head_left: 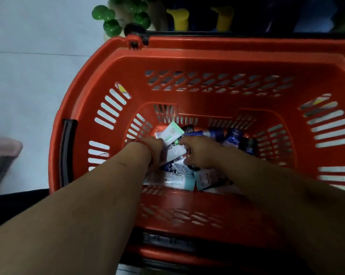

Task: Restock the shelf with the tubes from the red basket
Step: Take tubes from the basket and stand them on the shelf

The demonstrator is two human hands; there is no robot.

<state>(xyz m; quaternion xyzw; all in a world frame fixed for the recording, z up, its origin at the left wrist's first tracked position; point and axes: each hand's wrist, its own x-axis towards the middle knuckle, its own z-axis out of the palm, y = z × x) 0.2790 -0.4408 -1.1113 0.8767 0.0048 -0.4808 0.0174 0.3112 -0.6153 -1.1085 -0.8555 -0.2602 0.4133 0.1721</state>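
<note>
Head camera, steeply downward, close over basket point(207, 62).

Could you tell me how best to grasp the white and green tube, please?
Probably pinch the white and green tube by its far end, from above: that end lies uncovered on top; the near end is crowded by the left hand.

Red basket point(207, 62), slotted walls, upright; white, teal, dark-blue tubes point(170, 133) lying jumbled on bottom.

Basket point(207, 46) red, handles point(67, 151) black; tubes point(170, 132) white-green, dark blue; wrist thread point(147, 145) red.
</note>
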